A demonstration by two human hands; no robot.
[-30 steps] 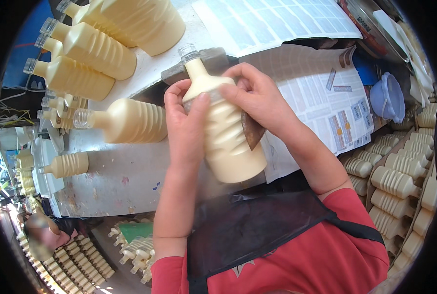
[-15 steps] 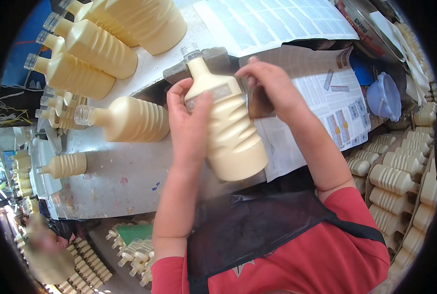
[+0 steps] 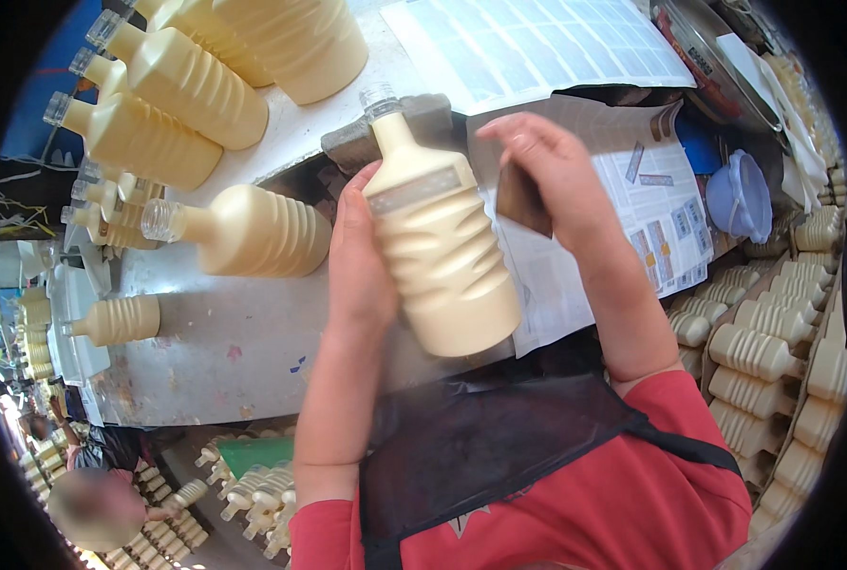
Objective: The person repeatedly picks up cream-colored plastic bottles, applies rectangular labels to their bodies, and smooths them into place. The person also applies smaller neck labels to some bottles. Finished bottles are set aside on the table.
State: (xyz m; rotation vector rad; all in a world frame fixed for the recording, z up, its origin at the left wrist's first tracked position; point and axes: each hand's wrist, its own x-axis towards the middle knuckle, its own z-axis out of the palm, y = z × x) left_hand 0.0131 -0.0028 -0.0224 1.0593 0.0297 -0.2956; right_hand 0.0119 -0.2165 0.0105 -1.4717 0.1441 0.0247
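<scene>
A cream ribbed bottle [image 3: 447,252] with a clear screw neck stands tilted in front of me, its neck pointing away. My left hand [image 3: 359,252] is closed around its left side. Across the bottle's shoulder lies a greyish, see-through strip [image 3: 414,190], like a label. To the right, apart from the bottle, my right hand [image 3: 552,171] holds a flat brown piece [image 3: 522,198], perhaps a scraper, between curled fingers and palm. The fingers are slightly blurred. Beyond the bottle's neck a grey cloth-like lump [image 3: 348,141] lies at the table edge.
Another cream bottle [image 3: 262,231] lies left of my hand on the grey table [image 3: 224,366]. Several more stand at the far left. Label sheets [image 3: 547,47] and printed paper [image 3: 585,256] spread to the right, near a lilac bucket [image 3: 742,195]. Rows of bottles [image 3: 756,351] fill the right; a person [image 3: 96,503] is lower left.
My left thumb has come off the strip to the bottle's side. My right hand has moved right, away from the bottle, with the brown piece. The person at lower left has shifted.
</scene>
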